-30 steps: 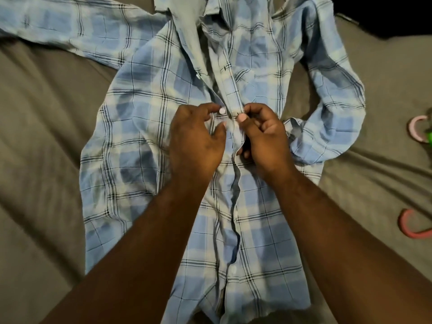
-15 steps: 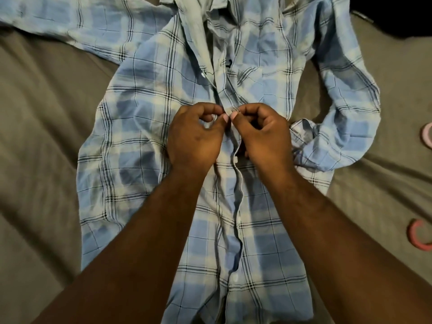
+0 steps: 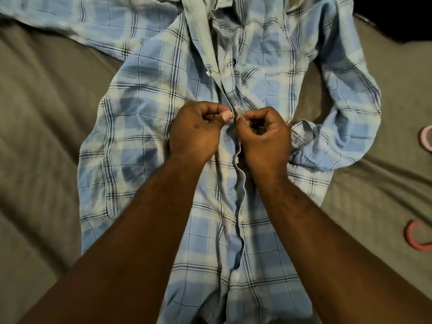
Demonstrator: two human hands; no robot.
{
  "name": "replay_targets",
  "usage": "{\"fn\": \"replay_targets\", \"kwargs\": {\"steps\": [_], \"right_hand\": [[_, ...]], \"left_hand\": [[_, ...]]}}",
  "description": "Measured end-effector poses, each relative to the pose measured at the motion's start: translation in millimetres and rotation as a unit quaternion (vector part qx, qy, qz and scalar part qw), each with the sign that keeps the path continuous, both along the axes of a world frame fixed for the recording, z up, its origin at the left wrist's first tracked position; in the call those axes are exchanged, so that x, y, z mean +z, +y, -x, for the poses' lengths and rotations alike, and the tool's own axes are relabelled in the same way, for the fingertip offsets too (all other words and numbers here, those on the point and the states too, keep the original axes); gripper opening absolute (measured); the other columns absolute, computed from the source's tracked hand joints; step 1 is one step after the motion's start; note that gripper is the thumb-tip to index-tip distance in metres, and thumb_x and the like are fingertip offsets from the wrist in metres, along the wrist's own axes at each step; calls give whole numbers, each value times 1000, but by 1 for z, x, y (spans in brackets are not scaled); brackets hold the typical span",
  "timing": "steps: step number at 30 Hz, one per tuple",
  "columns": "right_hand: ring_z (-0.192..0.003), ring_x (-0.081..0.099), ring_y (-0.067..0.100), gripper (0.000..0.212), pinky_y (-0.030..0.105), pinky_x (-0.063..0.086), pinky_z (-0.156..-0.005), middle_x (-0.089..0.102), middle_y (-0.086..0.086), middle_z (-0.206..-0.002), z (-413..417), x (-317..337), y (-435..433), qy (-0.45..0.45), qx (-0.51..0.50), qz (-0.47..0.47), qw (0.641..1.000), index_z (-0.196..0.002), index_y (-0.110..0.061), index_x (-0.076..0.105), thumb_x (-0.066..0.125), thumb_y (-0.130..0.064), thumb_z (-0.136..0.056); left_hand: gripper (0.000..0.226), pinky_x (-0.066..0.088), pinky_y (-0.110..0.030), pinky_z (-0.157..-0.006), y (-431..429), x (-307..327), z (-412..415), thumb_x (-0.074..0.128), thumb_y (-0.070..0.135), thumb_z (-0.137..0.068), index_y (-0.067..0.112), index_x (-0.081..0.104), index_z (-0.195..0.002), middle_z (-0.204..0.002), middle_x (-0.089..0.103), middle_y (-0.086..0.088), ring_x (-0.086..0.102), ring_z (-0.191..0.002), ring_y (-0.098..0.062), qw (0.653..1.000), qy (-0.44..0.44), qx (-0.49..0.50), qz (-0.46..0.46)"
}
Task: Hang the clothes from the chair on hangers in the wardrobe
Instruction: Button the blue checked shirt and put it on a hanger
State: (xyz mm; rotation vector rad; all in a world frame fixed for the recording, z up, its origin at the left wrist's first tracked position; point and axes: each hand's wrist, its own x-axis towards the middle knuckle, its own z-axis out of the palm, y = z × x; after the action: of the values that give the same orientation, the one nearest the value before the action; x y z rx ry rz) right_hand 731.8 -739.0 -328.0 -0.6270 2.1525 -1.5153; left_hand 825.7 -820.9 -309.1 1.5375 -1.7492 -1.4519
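The plaid shirt (image 3: 145, 127) lay face-up on the bed (image 3: 42, 118), its collar beyond the fingers and its placket running between both hands. The left hand (image 3: 195, 134) was curled, thumb and forefinger clamped on one placket edge. The right hand (image 3: 266, 141) pinched the opposite edge, fingertips almost meeting the left's. Bare sheet spread wide left of the fingers. To their right, past the folded sleeve, lay a pale pink hanger hook (image 3: 426, 139) and a darker pink hook (image 3: 415, 237).
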Motion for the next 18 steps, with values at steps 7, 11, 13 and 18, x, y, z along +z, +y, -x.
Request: {"fn": "replay_targets", "kwargs": {"steps": [7,11,13,18], "right_hand": [[-82,72,14,12,31,60,-74,75,-3,-89,-2,-2,3,-6,31,23,999,-95,-15,75,78,-23,-88],[-88,73,10,13,37,61,-82,77,-5,-93,-2,-5,2,-11,32,19,999,-100,-15,78,78,-22,-88],[-89,73,9,13,38,61,-83,77,-5,-94,-2,-6,1,-2,35,15,999,-100,-18,79,78,-23,-89],[-93,71,7,16,31,58,-87,76,-5,-97,0,-6,4,31,66,17,997,-104,-16,79,76,-22,-90]], "left_hand": [[10,58,-22,-78,-1,4,-1,71,25,-93,24,78,-100,-78,73,11,68,-73,1,999,16,3,-29],[10,60,-26,-79,-3,4,-2,71,22,-94,21,78,-99,-80,75,7,72,-77,-7,999,25,0,-36],[10,60,-27,-80,-4,3,-2,71,21,-94,19,78,-100,-82,76,4,73,-79,-9,999,32,-4,-40],[11,58,-19,-82,-6,4,-3,70,19,-94,16,78,-101,-83,75,6,72,-81,-2,998,42,-2,-41]]}}
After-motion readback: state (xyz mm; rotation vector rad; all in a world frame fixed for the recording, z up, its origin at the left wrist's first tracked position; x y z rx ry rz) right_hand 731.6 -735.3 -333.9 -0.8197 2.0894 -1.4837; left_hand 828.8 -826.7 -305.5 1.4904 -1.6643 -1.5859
